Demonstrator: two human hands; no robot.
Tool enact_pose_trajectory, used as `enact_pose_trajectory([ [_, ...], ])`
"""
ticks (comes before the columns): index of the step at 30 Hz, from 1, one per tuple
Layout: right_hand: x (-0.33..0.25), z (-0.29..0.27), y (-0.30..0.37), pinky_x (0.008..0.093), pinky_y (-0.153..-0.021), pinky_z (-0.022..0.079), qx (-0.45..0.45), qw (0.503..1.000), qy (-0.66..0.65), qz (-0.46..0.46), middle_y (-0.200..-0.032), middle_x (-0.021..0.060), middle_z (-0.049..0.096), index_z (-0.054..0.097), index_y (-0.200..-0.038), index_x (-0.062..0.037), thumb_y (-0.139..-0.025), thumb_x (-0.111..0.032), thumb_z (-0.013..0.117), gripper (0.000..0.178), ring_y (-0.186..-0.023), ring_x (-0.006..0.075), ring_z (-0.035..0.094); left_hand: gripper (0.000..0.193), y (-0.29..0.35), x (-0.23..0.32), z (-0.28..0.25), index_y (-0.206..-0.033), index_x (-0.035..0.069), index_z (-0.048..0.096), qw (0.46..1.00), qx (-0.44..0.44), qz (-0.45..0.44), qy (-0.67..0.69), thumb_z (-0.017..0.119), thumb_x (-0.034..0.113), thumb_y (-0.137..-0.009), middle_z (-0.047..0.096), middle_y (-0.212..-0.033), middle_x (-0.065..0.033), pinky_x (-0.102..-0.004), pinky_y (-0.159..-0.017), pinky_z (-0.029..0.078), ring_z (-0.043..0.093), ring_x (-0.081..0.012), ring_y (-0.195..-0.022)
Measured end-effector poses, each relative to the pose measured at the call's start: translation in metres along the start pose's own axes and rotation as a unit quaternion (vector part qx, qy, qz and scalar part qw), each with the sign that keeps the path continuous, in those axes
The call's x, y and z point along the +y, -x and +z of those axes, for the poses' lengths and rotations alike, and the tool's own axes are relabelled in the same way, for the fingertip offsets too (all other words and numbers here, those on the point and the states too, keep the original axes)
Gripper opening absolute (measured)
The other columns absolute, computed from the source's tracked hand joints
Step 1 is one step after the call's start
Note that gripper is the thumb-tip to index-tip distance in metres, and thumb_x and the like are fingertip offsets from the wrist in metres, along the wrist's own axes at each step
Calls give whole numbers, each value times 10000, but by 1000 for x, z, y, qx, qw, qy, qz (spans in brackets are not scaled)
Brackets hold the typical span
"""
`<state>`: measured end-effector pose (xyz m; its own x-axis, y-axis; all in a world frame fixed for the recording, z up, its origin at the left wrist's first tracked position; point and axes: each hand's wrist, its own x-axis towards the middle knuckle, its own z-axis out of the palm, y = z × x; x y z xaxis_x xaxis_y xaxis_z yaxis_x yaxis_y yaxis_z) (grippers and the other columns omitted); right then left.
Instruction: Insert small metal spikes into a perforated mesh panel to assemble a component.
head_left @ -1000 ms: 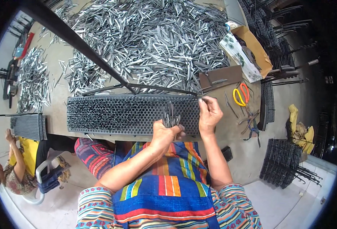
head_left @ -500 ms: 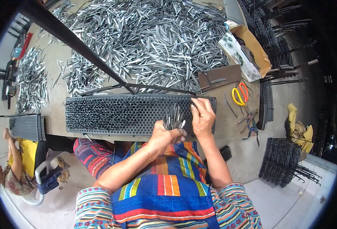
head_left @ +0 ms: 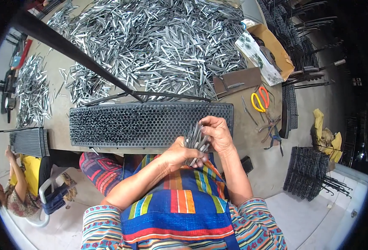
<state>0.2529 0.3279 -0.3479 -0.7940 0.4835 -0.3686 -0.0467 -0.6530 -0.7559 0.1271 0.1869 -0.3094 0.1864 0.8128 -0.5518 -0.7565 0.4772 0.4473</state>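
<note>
A bundle of slim, pointed dark metal pieces (head_left: 195,137) is gripped in my left hand (head_left: 176,155), tips up and fanned. My right hand (head_left: 218,135) is closed in a pinch at the right side of that bundle's upper ends, on one of the slim metal pieces as far as I can see. Both hands are over the front edge of a long black perforated rack (head_left: 220,111). Slim pieces stand densely in the rack's left part, and open holes show toward its right end.
A big heap of loose metal pieces (head_left: 159,46) covers the table behind the rack. A dark bar (head_left: 75,54) crosses above it. To the right are a brown board (head_left: 244,79), orange-and-yellow-handled scissors (head_left: 259,102), pliers (head_left: 269,127) and an open carton (head_left: 286,62). A co-worker (head_left: 19,191) sits at far left.
My right hand has come down and left from the rack's right end to the bundle. My left hand has shifted slightly right with the bundle.
</note>
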Motion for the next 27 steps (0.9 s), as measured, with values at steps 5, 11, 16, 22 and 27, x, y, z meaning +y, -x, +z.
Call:
enact_pose_trajectory([
  [5, 5, 2, -2, 187, -429, 351, 152, 984, 27, -89, -741, 24, 657, 682, -920, 1, -815, 22, 682, 108, -467, 48, 461, 125, -7, -5, -6, -906, -11, 662, 997, 57, 22, -41, 640, -23, -784, 690, -772, -114, -241, -507, 511, 654, -151, -595],
  [11, -7, -7, -19, 183, -427, 342, 294, 900, 129, -295, -724, 17, 631, 662, -894, 7, -835, 30, 663, 64, -474, 42, 467, 44, -11, -6, 2, -820, -14, 664, 985, 152, 72, -32, 641, -34, -789, 681, -726, -80, -251, -496, 503, 636, -139, -581],
  [16, -13, -14, -20, 182, -414, 332, 268, 927, 101, -240, -737, 37, 647, 661, -928, 13, -829, 29, 672, 101, -471, 43, 467, 46, -18, -5, 2, -825, 0, 662, 971, 212, 103, -37, 635, -32, -807, 685, -758, -73, -256, -503, 506, 638, -134, -595],
  [22, -2, 17, 2, 186, -415, 321, 136, 986, 83, -59, -656, 5, 614, 683, -893, 13, -819, 28, 668, 77, -447, 42, 456, 48, -13, 7, 7, -824, 13, 671, 964, 233, 127, -1, 636, -17, -814, 681, -748, -55, -245, -489, 491, 632, -127, -571],
  [27, 7, 28, 11, 181, -411, 342, 144, 987, 62, -23, -646, 10, 626, 677, -867, 9, -809, 8, 697, 61, -452, 48, 494, 55, -11, -3, 3, -756, 21, 676, 969, 209, 132, -12, 641, -12, -783, 664, -670, -50, -238, -460, 468, 619, -117, -539],
])
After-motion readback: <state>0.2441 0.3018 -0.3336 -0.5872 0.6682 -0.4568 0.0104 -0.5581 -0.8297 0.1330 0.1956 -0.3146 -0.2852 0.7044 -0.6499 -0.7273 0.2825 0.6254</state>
